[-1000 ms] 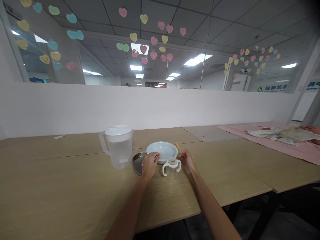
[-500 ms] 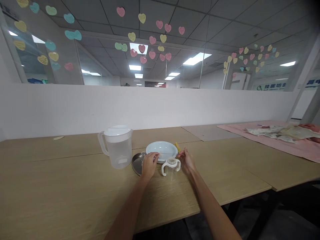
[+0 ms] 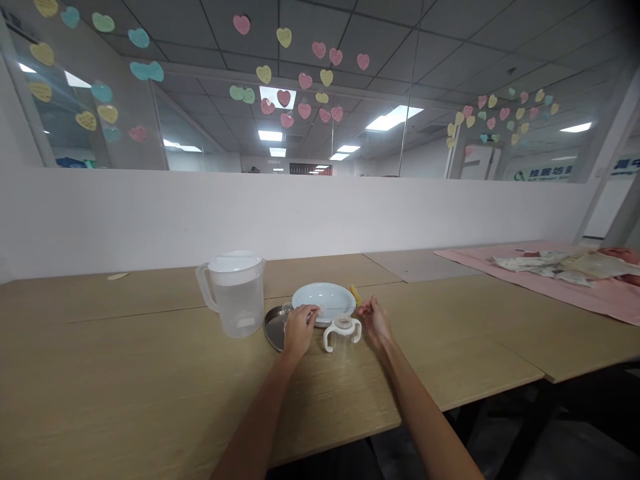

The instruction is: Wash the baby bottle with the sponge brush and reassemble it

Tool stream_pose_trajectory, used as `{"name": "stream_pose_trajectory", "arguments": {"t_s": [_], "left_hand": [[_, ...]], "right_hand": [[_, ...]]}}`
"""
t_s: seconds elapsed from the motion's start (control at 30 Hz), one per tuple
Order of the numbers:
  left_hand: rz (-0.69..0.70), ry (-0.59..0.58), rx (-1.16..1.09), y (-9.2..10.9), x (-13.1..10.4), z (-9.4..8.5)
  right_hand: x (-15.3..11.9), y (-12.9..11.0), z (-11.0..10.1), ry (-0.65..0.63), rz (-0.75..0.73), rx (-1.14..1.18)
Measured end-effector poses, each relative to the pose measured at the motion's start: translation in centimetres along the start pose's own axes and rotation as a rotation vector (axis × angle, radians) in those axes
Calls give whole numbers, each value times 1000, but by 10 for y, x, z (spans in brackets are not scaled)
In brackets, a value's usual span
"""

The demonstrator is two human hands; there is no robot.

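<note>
A white oval basin (image 3: 320, 293) stands on the wooden table. Closed fingers of my left hand (image 3: 300, 330) pinch a small clear piece at the basin's near left rim; its shape is hard to make out. To the basin's right is my right hand (image 3: 375, 320), fingers curled together, with a thin line seeming to run from them across the basin. Between my hands stands a clear bottle with a white two-handled collar (image 3: 343, 328), its top open. A round metal tray (image 3: 273, 328) lies left of my left hand, a clear dome-like part (image 3: 287, 308) on it.
A translucent lidded pitcher (image 3: 239, 297) with liquid stands at the left. Behind my right hand lies a yellow-handled item (image 3: 355, 294). Further right, a pink cloth (image 3: 565, 287) carries crumpled fabric (image 3: 555, 265). A white wall (image 3: 300, 213) rises behind the table (image 3: 150, 373).
</note>
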State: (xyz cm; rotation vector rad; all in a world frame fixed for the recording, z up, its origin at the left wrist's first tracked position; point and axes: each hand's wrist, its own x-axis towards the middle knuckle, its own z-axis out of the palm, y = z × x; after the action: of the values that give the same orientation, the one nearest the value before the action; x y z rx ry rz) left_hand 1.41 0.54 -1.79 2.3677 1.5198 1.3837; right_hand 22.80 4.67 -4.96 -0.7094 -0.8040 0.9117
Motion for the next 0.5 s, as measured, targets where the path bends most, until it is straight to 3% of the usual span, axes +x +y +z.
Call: {"name": "stream_pose_trajectory", "arguments": {"t_s": [0.23,0.5], "left_hand": [[0,1,-9,0,-1,0],[-1,-1,-3,2,-1,-1]], "right_hand": [[-5,-2,4,-47,113,32],[-6,0,3,-47,92,-11]]}}
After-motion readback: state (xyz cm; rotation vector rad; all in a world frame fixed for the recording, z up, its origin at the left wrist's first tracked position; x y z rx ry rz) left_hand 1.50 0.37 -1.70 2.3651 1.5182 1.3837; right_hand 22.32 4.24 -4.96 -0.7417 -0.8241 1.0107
